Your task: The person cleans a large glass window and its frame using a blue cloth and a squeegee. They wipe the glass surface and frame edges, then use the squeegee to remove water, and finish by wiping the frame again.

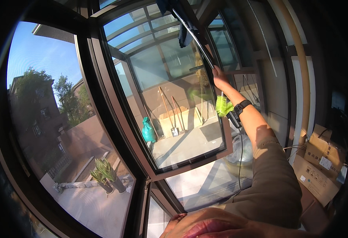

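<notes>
My right hand (219, 76) is raised at the upper centre and grips the lower end of a metal pole (194, 37). Dark blue cloth (185, 36) hangs around the pole's upper part, in front of a brown-framed window sash (154, 160). A black strap (241, 107) is around my right wrist, with a small black device (234, 119) and a cable below. Beside the forearm shows a bright green bristly brush head (221, 106); what holds it is hidden. At the bottom edge, part of my left hand (177, 218) shows beside my face, mostly hidden; its grip cannot be made out.
Left is a large screened window frame (95, 89), with potted plants (104, 175) outside. Through the sash glass show a teal bag (148, 131), a shovel (174, 131) and boards (191, 119). Cardboard boxes (315, 178) stand at the lower right, near a long tan tube (305, 74).
</notes>
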Demonstrator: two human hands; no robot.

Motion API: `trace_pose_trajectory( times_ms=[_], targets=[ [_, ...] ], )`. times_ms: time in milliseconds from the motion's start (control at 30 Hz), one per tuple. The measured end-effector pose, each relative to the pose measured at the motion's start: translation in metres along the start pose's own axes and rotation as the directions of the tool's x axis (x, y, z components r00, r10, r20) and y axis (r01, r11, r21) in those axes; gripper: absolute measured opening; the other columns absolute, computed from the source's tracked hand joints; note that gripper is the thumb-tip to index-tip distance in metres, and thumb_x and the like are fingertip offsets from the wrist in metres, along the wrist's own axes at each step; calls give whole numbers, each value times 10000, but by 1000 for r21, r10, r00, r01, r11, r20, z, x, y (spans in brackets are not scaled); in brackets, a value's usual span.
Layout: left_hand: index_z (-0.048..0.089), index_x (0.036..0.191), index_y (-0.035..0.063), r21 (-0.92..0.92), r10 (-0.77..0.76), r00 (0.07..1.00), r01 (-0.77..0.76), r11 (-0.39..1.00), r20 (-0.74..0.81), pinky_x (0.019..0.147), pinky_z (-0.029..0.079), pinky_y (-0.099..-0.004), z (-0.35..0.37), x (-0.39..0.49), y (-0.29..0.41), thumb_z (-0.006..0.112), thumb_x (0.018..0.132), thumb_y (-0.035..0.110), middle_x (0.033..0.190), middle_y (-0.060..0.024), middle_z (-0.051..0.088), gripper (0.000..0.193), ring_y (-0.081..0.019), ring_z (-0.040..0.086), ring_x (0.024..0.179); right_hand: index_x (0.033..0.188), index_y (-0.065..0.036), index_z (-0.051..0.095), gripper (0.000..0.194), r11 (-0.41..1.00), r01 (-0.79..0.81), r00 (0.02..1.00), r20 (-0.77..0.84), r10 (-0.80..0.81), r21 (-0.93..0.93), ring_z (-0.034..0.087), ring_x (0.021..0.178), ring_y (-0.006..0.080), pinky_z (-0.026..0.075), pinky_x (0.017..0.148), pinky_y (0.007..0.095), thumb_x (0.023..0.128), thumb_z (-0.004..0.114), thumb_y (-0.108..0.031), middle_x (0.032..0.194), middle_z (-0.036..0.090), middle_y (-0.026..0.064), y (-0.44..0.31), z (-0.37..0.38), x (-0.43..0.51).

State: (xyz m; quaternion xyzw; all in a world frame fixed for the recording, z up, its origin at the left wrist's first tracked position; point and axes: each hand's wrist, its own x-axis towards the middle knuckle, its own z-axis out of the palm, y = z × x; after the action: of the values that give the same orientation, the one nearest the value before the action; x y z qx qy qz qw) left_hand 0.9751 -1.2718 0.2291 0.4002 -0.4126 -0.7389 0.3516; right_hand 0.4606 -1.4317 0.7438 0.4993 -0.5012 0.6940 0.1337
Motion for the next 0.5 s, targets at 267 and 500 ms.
trace_pose_trajectory(
  times_ms=[267, 500],
  targets=[
    [605, 1186, -24, 49, -42, 998, 39, 998, 57, 869, 514, -281, 27, 36, -13, 556, 1001, 88, 1091, -78, 672, 221, -163, 637, 992, 1346, -167, 490, 417, 947, 40, 999, 37, -30, -320, 594, 1073, 417, 472, 894, 477, 1024, 359, -397, 1108, 664, 174, -26, -117, 37],
    [605, 1186, -28, 55, -25, 994, 19, 998, 105, 859, 521, -292, 40, 45, -13, 565, 998, 88, 1090, -91, 678, 225, -170, 642, 984, 1382, -175, 453, 428, 942, 111, 984, 167, -60, -317, 617, 925, 374, 467, 812, 447, 1017, 381, -386, 975, 635, 185, -68, -124, 50]
  ],
)
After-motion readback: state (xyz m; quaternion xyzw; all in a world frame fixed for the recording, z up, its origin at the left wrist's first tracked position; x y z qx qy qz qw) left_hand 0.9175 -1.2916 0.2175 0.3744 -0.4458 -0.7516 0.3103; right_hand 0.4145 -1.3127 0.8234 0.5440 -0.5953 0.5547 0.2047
